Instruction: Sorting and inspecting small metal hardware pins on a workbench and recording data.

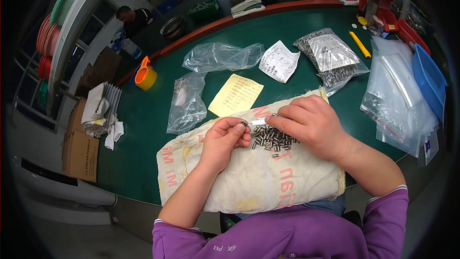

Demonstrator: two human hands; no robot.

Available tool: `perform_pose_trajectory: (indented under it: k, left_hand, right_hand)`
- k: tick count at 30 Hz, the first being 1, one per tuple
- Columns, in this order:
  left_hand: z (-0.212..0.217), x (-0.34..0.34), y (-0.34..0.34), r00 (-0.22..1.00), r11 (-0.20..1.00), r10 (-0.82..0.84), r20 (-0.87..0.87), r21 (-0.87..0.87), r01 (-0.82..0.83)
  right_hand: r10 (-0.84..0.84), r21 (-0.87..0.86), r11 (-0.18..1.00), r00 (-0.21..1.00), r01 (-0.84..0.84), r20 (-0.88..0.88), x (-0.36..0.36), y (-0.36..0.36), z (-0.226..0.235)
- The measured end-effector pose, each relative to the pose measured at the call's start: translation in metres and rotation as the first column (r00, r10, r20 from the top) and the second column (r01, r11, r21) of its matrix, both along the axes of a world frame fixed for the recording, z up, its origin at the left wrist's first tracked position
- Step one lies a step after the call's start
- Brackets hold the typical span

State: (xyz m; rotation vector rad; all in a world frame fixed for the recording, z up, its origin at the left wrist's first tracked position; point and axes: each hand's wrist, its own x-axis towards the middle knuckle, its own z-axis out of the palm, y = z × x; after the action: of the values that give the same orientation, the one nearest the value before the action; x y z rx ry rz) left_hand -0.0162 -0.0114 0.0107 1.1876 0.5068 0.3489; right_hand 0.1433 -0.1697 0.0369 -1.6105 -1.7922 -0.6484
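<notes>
Metal piece (244,123) sits pinched between thumb and finger of left hand (223,139); right hand (310,123) clasps white tool (258,122).

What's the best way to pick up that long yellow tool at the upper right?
Probably pinch the long yellow tool across its middle, from above: it lies flat on the green table, its narrow width suiting thumb and fingers. The bulging bag lies to its left, so straight down should avoid it. The right hand is nearer, but holds a white tool.
</notes>
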Motion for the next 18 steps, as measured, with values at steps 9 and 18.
perform_pose_trajectory:
  k: [9,18]
  left_hand:
    - [0.001,0.0,0.002,0.999,0.998,0.05,0.001,-0.037,-0.05]
    - [-0.003,-0.002,0.005,0.996,0.996,0.047,0.079,-0.077,-0.041]
  right_hand:
    - [0.06,-0.081,0.995,0.992,-0.051,0.115,0.006,-0.005,0.007]
    - [0.048,-0.217,0.955,0.827,-0.202,-0.56,-0.002,-0.002,-0.005]
